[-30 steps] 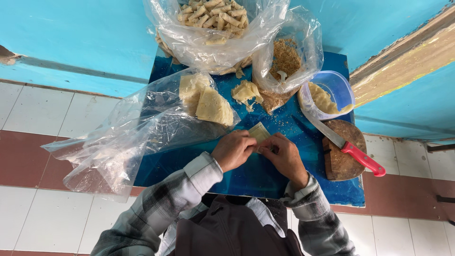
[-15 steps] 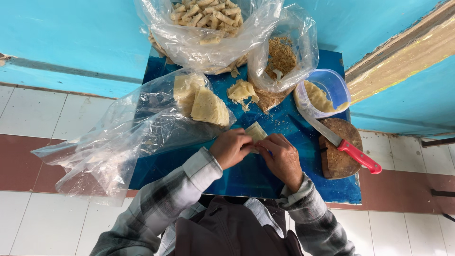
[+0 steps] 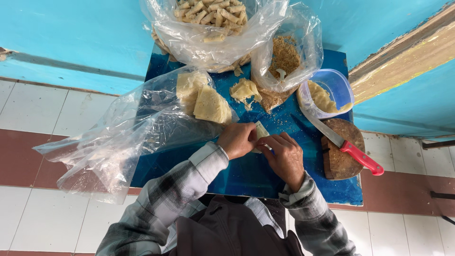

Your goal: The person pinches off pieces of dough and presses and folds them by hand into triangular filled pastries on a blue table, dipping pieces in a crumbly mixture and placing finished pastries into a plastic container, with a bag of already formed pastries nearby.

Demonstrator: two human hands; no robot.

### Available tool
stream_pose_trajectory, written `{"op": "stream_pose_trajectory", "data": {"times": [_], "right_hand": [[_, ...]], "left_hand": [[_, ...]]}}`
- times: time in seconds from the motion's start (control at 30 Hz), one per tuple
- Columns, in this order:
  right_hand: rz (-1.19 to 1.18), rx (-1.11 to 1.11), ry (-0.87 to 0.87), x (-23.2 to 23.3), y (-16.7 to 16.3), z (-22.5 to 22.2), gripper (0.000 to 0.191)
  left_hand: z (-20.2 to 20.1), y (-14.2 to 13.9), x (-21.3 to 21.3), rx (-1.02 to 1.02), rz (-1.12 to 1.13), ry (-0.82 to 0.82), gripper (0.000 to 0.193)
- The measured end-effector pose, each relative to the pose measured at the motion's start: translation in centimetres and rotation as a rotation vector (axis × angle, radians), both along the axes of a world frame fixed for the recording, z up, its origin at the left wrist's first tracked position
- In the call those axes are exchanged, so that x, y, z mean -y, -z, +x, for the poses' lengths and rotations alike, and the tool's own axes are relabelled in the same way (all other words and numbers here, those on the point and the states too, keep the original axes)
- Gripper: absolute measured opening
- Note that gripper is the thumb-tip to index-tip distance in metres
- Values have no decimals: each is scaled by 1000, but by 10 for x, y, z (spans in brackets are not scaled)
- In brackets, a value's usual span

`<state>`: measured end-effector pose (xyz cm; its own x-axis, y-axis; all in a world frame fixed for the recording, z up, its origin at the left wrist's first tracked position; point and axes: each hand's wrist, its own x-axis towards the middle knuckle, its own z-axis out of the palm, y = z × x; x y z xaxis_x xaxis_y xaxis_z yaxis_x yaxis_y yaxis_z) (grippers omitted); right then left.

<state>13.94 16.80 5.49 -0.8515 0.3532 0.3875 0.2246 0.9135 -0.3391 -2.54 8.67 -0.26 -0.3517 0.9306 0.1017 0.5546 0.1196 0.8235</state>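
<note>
Since a second ago my hands have slid a little lower on the blue table [image 3: 227, 170], and the pale wrapper [image 3: 261, 131] now shows less of itself, more of it tucked between my fingers.

From the left: at nine o'clock a big crumpled clear plastic bag [image 3: 113, 142] sprawls off the table edge over the tiled floor [image 3: 28, 109]. Its mouth holds a stack of pale yellow sheets [image 3: 208, 104], at about eleven o'clock from my hands and close by. My left hand [image 3: 238, 140] is curled shut on the left edge of the wrapper, thumb and fingers pinching it. The wrapper sits between both hands near the middle of the table, just above my knuckles. My right hand [image 3: 286, 157] is closed on its right side, fingers folded over it.

At twelve o'clock, well apart, lies a bag of rolled sticks [image 3: 213, 14]; just below it a loose heap of torn sheets [image 3: 244, 89]. At one o'clock a smaller bag of brown crumbs [image 3: 284, 57] stands open. At two o'clock a clear plastic tub [image 3: 339, 87] holds yellow filling. At three o'clock a red-handled knife [image 3: 348, 149] rests across a round wooden board [image 3: 339, 166], its blade pointing toward the tub. Nothing lies between my hands and the wrapper.
</note>
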Motion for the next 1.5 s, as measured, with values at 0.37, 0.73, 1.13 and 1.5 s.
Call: {"op": "stream_pose_trajectory", "data": {"times": [0.37, 0.73, 1.13, 1.5], "right_hand": [[-81, 31, 22, -9, 5, -6, 15], [118, 15, -13, -8, -6, -10, 7], [234, 2, 0, -11, -1, -10, 8], [255, 26, 14, -12, 0, -11, 22]], "left_hand": [[6, -1, 19, -239, 129, 97, 12], [5, -4, 22, -247, 208, 110, 18], [6, 0, 15, -239, 204, 66, 28], [9, 6, 8, -313, 194, 7, 26]]}}
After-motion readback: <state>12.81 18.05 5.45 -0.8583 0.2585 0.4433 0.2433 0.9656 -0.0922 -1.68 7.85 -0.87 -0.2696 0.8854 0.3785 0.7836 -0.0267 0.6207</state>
